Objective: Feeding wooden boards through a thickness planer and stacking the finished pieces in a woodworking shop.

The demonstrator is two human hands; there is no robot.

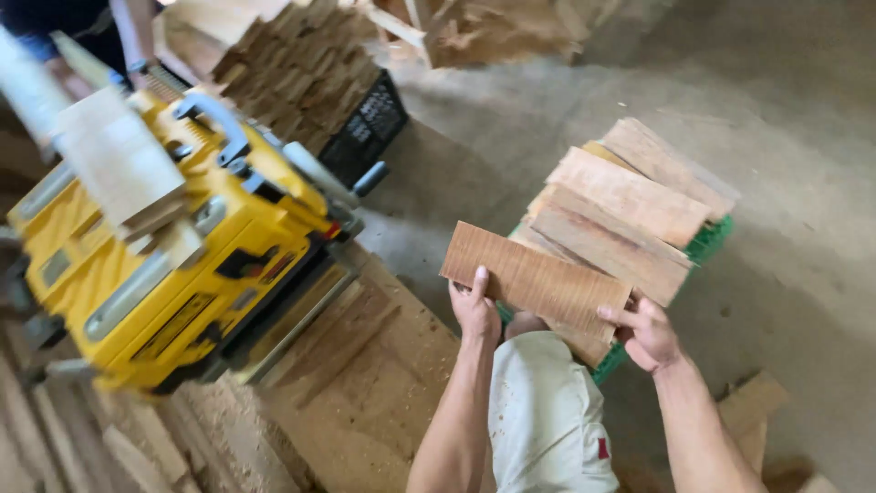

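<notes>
Grey concrete floor (776, 274), dusted with sawdust, fills the workshop view. At centre, both hands grip one short wooden board (534, 278) flat: the left hand (474, 310) clamps its near edge, the right hand (646, 330) pinches its right end. Just beyond, toward one o'clock, a stack of similar boards (630, 205) sits on a green crate (707, 242). At nine o'clock stands a yellow planer (182, 265) on a sawdust-covered wooden counter (365, 383). At eleven o'clock a black crate (370, 123) holds more wood pieces.
</notes>
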